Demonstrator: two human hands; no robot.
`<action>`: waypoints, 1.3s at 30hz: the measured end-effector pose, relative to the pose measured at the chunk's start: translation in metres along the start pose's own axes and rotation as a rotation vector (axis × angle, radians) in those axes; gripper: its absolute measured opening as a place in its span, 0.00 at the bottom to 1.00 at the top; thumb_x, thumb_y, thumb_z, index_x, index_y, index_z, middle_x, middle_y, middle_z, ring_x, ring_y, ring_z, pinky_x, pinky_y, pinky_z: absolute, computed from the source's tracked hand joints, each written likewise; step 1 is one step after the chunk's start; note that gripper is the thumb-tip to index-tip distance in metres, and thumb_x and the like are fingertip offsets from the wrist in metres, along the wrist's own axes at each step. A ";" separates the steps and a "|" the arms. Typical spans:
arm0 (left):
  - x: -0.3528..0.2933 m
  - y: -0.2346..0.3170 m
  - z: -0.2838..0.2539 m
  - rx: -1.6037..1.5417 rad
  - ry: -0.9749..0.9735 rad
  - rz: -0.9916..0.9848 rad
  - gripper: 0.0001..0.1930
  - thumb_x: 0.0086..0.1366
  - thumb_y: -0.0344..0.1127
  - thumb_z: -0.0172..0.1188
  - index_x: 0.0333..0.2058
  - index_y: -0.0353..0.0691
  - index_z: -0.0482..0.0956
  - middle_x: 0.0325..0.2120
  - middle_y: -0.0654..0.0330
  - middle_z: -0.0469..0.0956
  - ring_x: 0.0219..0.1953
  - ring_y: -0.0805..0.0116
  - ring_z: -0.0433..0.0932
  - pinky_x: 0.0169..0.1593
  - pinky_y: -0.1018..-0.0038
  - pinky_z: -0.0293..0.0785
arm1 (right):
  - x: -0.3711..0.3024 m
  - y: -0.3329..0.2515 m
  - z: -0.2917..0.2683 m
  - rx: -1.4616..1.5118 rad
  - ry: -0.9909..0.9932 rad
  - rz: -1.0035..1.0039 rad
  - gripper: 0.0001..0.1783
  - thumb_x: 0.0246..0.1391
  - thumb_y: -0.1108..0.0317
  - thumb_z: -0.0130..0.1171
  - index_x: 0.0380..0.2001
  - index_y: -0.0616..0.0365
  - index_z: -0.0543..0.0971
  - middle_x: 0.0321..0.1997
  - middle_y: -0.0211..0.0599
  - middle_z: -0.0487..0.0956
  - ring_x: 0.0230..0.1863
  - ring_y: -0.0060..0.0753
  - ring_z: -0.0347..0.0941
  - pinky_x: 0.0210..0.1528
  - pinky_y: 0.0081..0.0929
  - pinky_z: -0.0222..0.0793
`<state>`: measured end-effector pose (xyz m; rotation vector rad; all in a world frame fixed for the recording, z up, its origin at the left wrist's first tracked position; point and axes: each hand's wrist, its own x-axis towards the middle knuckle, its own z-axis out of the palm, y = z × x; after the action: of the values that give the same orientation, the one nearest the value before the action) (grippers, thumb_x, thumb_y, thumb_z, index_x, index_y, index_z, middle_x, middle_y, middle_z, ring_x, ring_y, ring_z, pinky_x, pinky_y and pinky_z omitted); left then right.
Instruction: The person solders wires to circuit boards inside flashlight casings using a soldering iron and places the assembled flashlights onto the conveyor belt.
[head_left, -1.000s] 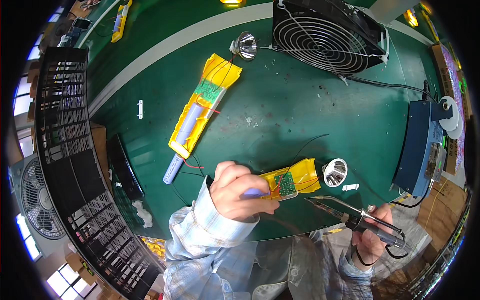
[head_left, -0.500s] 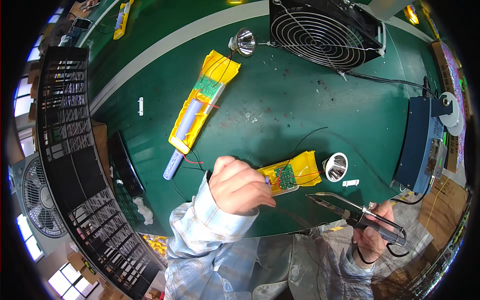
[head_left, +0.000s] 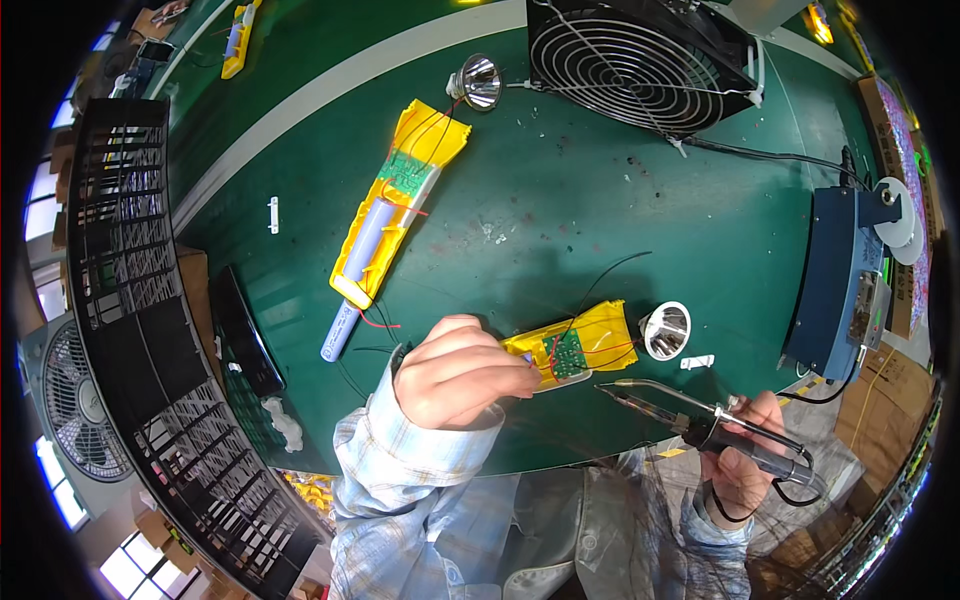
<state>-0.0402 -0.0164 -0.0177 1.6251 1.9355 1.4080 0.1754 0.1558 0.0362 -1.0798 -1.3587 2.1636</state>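
My left hand [head_left: 462, 372] is closed over the left end of a yellow flashlight housing [head_left: 607, 335], its fingers hiding that end and most of a purple battery cell. A green circuit board [head_left: 569, 354] with red and black wires shows inside the housing. To its right lies a silver reflector [head_left: 667, 331]. My right hand [head_left: 742, 465] grips a soldering iron [head_left: 712, 436] with a thin metal tube along it; the tip points left, just below the board and apart from it. Farther left rests a second yellow housing [head_left: 350, 262] with a board and purple cell [head_left: 370, 240].
A black fan [head_left: 640, 75] stands at the back. A blue box with a solder reel [head_left: 835, 280] is at the right. Another purple cell [head_left: 341, 332], a reflector [head_left: 478, 83] and small white strips [head_left: 697, 362] lie on the green table. A black rack [head_left: 125, 300] lines the left.
The iron's tip has come slightly left, closer to the board's lower edge. My left hand's fingertips have drawn up nearer to the housing. The whole view has shifted a little.
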 end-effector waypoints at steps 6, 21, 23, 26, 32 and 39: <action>-0.006 -0.005 -0.004 -0.025 -0.062 -0.030 0.09 0.38 0.25 0.58 0.25 0.36 0.77 0.26 0.58 0.78 0.26 0.66 0.75 0.33 0.73 0.68 | 0.005 0.005 0.006 0.017 0.052 -0.031 0.20 0.37 0.67 0.65 0.26 0.62 0.64 0.22 0.36 0.68 0.14 0.21 0.64 0.13 0.15 0.58; -0.001 -0.002 -0.002 0.044 -0.049 0.008 0.11 0.35 0.28 0.58 0.24 0.38 0.77 0.23 0.62 0.76 0.27 0.68 0.73 0.33 0.74 0.67 | 0.004 0.005 0.003 0.022 0.016 0.010 0.20 0.37 0.67 0.66 0.26 0.61 0.63 0.21 0.36 0.68 0.14 0.20 0.64 0.13 0.14 0.59; 0.002 -0.002 0.001 0.019 -0.048 0.008 0.11 0.34 0.29 0.58 0.23 0.39 0.77 0.22 0.62 0.75 0.27 0.68 0.72 0.33 0.74 0.67 | 0.005 0.004 0.001 0.027 -0.001 0.007 0.20 0.37 0.67 0.66 0.26 0.61 0.63 0.22 0.36 0.68 0.14 0.20 0.64 0.13 0.15 0.59; 0.005 0.004 0.005 0.170 -0.025 -0.006 0.11 0.33 0.30 0.59 0.23 0.41 0.77 0.22 0.65 0.73 0.26 0.69 0.70 0.33 0.74 0.66 | 0.006 0.006 -0.001 0.030 -0.031 0.007 0.20 0.37 0.67 0.66 0.26 0.61 0.64 0.21 0.36 0.68 0.15 0.20 0.64 0.14 0.15 0.59; 0.006 0.010 0.011 0.425 0.001 0.004 0.14 0.27 0.33 0.65 0.21 0.47 0.78 0.22 0.69 0.71 0.25 0.72 0.68 0.29 0.75 0.62 | 0.009 0.014 0.001 -0.021 -0.017 -0.056 0.22 0.35 0.66 0.65 0.28 0.63 0.62 0.27 0.37 0.65 0.10 0.19 0.58 0.07 0.11 0.52; 0.002 0.016 0.018 0.396 0.036 -0.059 0.12 0.31 0.31 0.66 0.22 0.41 0.79 0.24 0.67 0.74 0.25 0.71 0.71 0.28 0.75 0.64 | 0.016 0.010 0.011 -0.012 -0.004 0.084 0.24 0.35 0.64 0.69 0.26 0.58 0.63 0.24 0.33 0.67 0.22 0.19 0.64 0.21 0.14 0.61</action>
<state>-0.0182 -0.0074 -0.0134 1.6891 2.3791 1.0873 0.1576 0.1551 0.0236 -1.1572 -1.3526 2.2204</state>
